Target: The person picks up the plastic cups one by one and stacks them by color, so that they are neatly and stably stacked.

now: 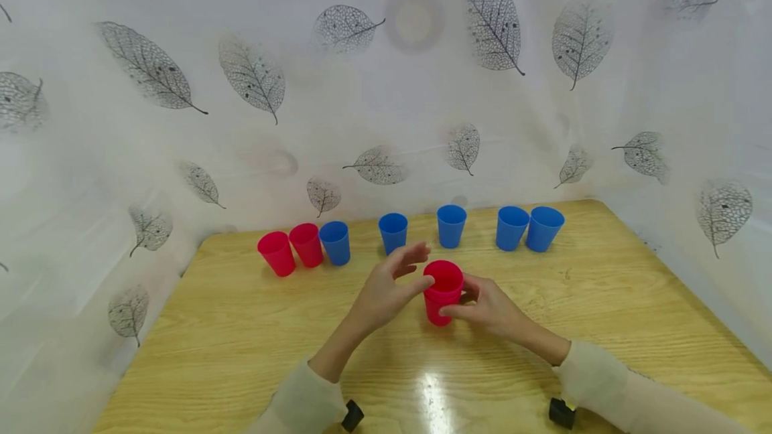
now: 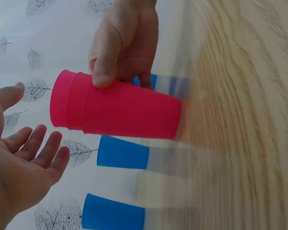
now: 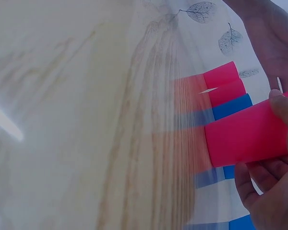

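Note:
A stack of nested red cups (image 1: 440,297) stands upright near the middle of the wooden table. My right hand (image 1: 493,308) grips the stack from the right, thumb on the near side. In the left wrist view the stacked rims show as close bands at the top of the red stack (image 2: 129,108). Just left of the rim, my left hand (image 1: 381,292) is held with its fingers extended. A gap between the left hand (image 2: 24,167) and the cups shows in the left wrist view.
Along the back of the table (image 1: 241,327), two red cups (image 1: 277,254) stand at the left beside a blue cup (image 1: 336,244). Further right are a blue cup (image 1: 393,232), another blue cup (image 1: 451,226) and a pair of blue cups (image 1: 511,229). Leaf-patterned sheeting (image 1: 386,99) hangs behind.

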Demonstrator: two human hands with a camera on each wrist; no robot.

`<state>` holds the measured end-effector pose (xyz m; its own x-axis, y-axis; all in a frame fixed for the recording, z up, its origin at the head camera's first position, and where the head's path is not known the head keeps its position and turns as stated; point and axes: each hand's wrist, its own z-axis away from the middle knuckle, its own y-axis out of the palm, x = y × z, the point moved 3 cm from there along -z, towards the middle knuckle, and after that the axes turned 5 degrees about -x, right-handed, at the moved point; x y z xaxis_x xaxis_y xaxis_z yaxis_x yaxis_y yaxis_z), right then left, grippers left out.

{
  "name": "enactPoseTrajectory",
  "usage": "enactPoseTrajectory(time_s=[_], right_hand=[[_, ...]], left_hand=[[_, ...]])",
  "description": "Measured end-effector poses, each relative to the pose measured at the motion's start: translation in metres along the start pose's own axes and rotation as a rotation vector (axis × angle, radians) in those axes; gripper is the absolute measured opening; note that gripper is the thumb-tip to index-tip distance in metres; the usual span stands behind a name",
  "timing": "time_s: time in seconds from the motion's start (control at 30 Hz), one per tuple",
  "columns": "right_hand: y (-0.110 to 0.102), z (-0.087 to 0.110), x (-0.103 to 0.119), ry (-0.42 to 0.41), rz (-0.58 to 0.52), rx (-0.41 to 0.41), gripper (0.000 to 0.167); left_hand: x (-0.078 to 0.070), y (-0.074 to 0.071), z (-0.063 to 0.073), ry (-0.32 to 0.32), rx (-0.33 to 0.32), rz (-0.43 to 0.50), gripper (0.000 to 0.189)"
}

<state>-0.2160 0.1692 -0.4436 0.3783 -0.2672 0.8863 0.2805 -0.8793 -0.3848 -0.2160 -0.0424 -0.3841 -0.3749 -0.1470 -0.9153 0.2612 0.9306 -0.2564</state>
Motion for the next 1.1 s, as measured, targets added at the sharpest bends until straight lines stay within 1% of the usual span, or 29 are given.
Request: enactPoseTrajectory(time_s=[0.17,0.33,0.47,0.63,0.8,0.93,1.03,1.1], right_hand=[[0.001,-0.001,0.000,0.014,0.002,0.013,0.048],[0.001,-0.001,0.000,0.023,0.005,0.014,0.048],[0.001,-0.001,0.001,0.026,0.004,0.015,0.048],[0.000,-0.001,0.003,0.021,0.000,0.013,0.047],[0.000,0.000,0.003,0.022,-0.008,0.012,0.046],[-0.001,0.000,0.003,0.022,0.000,0.013,0.046],[-0.001,0.000,0.003,0.021,-0.005,0.015,0.046],[-0.001,-0.001,0.002,0.019,-0.004,0.015,0.046]], left_hand=[[0.008,-0.018,0.010,-0.042,-0.053,-0.003,0.053],[0.017,-0.040,0.019,-0.085,-0.106,0.023,0.052],[0.022,-0.062,0.027,-0.117,-0.160,-0.001,0.051],[0.029,-0.091,0.035,-0.138,-0.216,-0.023,0.050],[0.036,-0.120,0.045,-0.134,-0.272,-0.062,0.051],[0.037,-0.144,0.053,-0.151,-0.356,-0.089,0.050],[0.036,-0.162,0.061,-0.189,-0.429,-0.129,0.050],[0.036,-0.173,0.067,-0.208,-0.467,-0.161,0.051]])
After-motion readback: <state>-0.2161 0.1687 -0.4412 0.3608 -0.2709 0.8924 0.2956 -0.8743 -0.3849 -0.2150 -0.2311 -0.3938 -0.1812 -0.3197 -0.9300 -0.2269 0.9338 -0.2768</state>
